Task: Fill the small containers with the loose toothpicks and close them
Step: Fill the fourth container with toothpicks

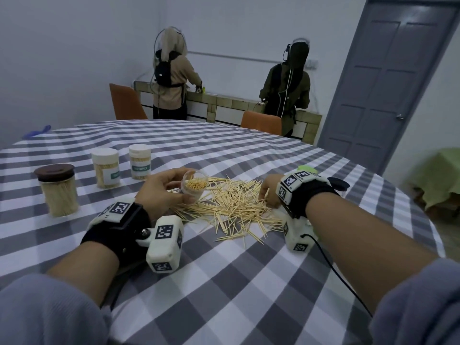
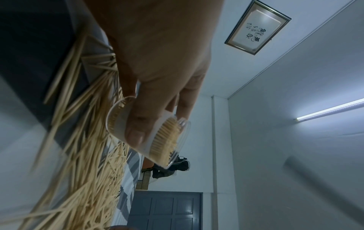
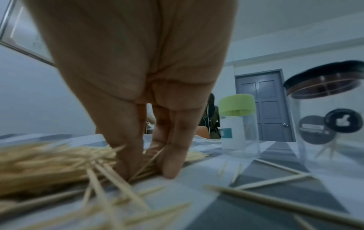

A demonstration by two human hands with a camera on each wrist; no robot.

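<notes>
Left fingers (image 2: 135,133) curled round the part-filled open container (image 2: 157,137); right fingers (image 3: 169,163) seemingly pinching loose toothpicks (image 1: 231,205).

Loose toothpicks (image 1: 234,205): pale wooden sticks in a scattered, criss-crossed heap at table centre. Small clear container (image 1: 193,186): lidless, tilted, part-filled with toothpicks, raised over the heap's left edge. Two white-lidded containers (image 1: 105,168), (image 1: 140,161), upright, closed and full, stand far left. A brown-lidded jar (image 1: 57,190), full, stands further left, nearer.
</notes>
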